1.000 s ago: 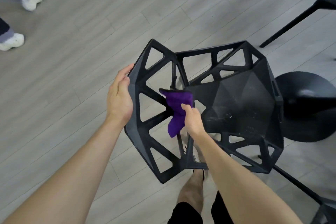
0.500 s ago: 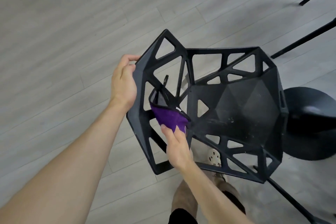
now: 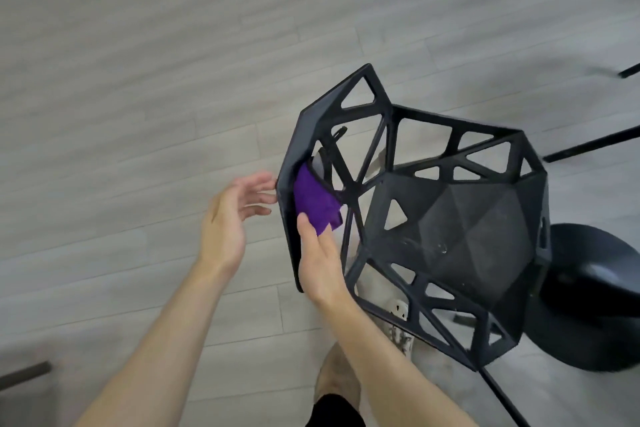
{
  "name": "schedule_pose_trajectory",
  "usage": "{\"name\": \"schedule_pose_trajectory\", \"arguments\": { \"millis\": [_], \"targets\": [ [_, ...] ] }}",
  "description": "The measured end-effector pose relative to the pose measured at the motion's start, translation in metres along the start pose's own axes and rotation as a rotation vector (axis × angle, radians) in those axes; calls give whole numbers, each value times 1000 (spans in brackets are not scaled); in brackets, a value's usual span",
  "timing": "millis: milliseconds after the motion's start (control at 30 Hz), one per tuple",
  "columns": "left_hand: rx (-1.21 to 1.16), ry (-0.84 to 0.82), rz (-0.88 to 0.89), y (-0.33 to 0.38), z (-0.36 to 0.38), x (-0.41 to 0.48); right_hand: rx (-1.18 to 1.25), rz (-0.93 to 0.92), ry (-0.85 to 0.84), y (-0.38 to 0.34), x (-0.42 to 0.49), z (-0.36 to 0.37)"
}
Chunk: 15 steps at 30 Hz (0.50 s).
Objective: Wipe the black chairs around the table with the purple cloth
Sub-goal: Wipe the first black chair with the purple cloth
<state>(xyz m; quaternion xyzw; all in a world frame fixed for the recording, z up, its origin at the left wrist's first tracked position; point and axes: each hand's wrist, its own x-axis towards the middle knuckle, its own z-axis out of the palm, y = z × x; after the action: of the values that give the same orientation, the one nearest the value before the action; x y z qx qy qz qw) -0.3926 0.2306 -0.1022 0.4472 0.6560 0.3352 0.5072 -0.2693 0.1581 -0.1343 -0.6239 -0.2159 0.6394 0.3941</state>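
the job looks only part done, i think. the right hand (image 3: 320, 263) pinches the purple cloth (image 3: 313, 199) and presses it on the inside back of the black chair (image 3: 450, 236). the left hand (image 3: 228, 222) is open with loose fingers, holding nothing, just beside the chair's back edge. the chair is full of triangle holes. its seat has small white specks, so more wiping looks left.

1. Bright, even light; shadows on the floor (image 3: 138, 97) are faint and soft.
2. Motion blur smears the left hand (image 3: 225, 225); the whole frame is slightly soft.
3. Pale sheen on the round black base (image 3: 592, 295).
4. Floorboards bow near the edges.
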Motion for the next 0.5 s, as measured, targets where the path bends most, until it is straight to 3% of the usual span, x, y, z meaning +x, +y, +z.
{"name": "schedule_pose_trajectory", "arguments": {
  "millis": [200,367,433,500],
  "targets": [
    [-48,4,2,3,7,-7,-93,-164,96,-69,72,-7],
    [-77,1,-23,5,0,-6,-294,-475,-108,-9,8,-3],
    [-49,-6,-30,7,-6,-4,-334,-530,-174,11,-8,-7],
    [-11,-39,-19,10,-8,-4,-315,-512,-133,-13,9,-9]
  ]
}}
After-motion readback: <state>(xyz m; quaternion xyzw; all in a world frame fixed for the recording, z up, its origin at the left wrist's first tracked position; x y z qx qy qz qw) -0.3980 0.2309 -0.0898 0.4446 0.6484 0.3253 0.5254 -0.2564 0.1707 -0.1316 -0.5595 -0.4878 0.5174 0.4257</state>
